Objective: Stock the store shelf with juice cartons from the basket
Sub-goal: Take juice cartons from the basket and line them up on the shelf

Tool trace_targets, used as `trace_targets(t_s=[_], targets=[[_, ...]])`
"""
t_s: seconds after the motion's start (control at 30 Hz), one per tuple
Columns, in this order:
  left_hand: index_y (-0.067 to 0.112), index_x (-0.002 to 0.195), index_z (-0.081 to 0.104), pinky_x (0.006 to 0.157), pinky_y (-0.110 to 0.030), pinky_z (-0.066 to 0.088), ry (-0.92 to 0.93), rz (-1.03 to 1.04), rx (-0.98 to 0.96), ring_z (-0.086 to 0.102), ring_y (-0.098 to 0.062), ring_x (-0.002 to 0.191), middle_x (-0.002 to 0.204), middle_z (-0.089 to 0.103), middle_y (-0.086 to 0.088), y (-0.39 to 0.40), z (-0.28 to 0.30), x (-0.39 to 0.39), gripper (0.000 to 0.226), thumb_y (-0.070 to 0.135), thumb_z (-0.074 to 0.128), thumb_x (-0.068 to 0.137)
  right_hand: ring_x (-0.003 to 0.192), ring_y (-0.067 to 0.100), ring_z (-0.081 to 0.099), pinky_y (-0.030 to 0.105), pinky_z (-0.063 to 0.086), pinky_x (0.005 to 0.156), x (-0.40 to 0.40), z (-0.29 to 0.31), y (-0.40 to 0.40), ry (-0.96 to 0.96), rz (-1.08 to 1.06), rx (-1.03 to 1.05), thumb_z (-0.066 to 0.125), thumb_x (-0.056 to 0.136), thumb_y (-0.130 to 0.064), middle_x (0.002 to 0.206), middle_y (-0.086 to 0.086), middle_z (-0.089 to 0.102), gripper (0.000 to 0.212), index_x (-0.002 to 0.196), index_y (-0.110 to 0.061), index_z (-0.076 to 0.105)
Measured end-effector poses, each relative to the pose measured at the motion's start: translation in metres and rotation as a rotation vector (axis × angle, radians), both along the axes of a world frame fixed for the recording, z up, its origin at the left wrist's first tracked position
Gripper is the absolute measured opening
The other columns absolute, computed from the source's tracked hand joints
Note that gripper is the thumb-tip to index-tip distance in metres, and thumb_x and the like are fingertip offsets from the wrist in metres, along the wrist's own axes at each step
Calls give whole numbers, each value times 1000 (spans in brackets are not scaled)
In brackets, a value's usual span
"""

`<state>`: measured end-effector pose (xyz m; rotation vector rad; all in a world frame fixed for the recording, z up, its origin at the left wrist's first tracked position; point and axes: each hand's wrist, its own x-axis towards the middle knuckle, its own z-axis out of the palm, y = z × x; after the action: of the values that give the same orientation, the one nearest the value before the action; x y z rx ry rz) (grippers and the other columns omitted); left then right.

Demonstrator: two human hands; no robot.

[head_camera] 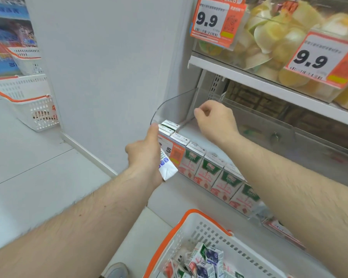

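Note:
My left hand grips a white juice carton with blue print at the left front corner of the lower shelf. A row of several green and pink juice cartons stands along the shelf's front behind a clear rail. My right hand reaches over that row into the shelf, fingers curled; what it holds, if anything, is hidden. Below, a white basket with an orange rim holds several loose cartons.
A clear curved divider closes the shelf's left end beside a white wall panel. The shelf above holds bagged yellow goods with 9.9 price tags. Two white baskets stand on the floor at the left. A shoe tip shows beside the basket.

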<state>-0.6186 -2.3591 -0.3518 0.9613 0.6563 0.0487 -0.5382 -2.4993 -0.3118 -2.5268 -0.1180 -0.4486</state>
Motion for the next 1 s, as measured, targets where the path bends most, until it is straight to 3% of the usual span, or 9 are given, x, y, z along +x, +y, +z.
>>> trace_targets(t_s=[0.07,0.2,0.3,0.33,0.43,0.53,0.7,0.83,1.0], targets=[[10,91,62,46,-38,55,-43,-75,-18,63,-22,46,64,68,-5,-4,6,-11,39,49,62,88,80,14,63,29,50,73,-41,7,-4,-35,110,116,57,90,-24,82,-9,68,12,87,-25,68],[9,100,62,71,-56,57,-112,-293,-172,71,-31,73,88,72,-15,-24,11,-25,49,56,52,93,69,20,66,29,54,66,-115,-4,-18,154,260,313,51,65,-14,79,-5,71,22,74,-29,64],[13,94,54,65,-38,56,-100,-363,-309,61,-23,66,74,59,-9,-44,13,-35,50,63,50,92,55,9,51,24,39,54,-147,-21,-40,270,241,362,46,55,-15,64,-15,62,32,77,-30,65],[13,93,53,63,-35,55,-87,-376,-335,60,-22,63,71,59,-8,-51,15,-40,53,65,50,90,55,6,50,22,38,53,-156,-25,-48,304,235,391,47,54,-14,69,-15,62,38,84,-30,64],[8,90,51,52,-33,56,-55,-418,-387,65,-21,47,57,65,-13,-70,25,-57,57,64,43,94,83,3,58,19,44,63,-184,-34,-65,313,267,338,53,55,-16,115,-8,57,60,111,-34,55],[6,75,48,53,-36,47,-21,-509,-403,56,-19,33,41,55,-10,-87,28,-73,53,49,35,103,98,2,54,11,43,73,-206,-44,-75,65,220,178,71,66,-14,113,-19,51,57,110,-43,50],[4,81,53,51,-35,53,-10,-707,-330,63,-23,43,55,61,-13,-108,18,-83,48,41,32,105,87,7,60,12,45,69,-225,-50,-97,-183,68,238,83,74,-12,95,-11,63,36,99,-29,64],[0,106,64,64,-38,60,-71,-880,-274,69,-30,76,93,71,-20,-117,11,-87,54,46,37,100,89,5,63,17,49,74,-241,-47,-117,-166,-21,272,82,75,-13,94,-13,67,35,102,-31,67],[11,118,67,80,-45,53,-152,-1092,14,70,-30,88,107,72,-13,-126,-4,-92,50,46,39,97,86,8,69,25,55,78,-256,-36,-141,16,-12,479,79,77,-3,92,-10,74,39,97,-34,68]])
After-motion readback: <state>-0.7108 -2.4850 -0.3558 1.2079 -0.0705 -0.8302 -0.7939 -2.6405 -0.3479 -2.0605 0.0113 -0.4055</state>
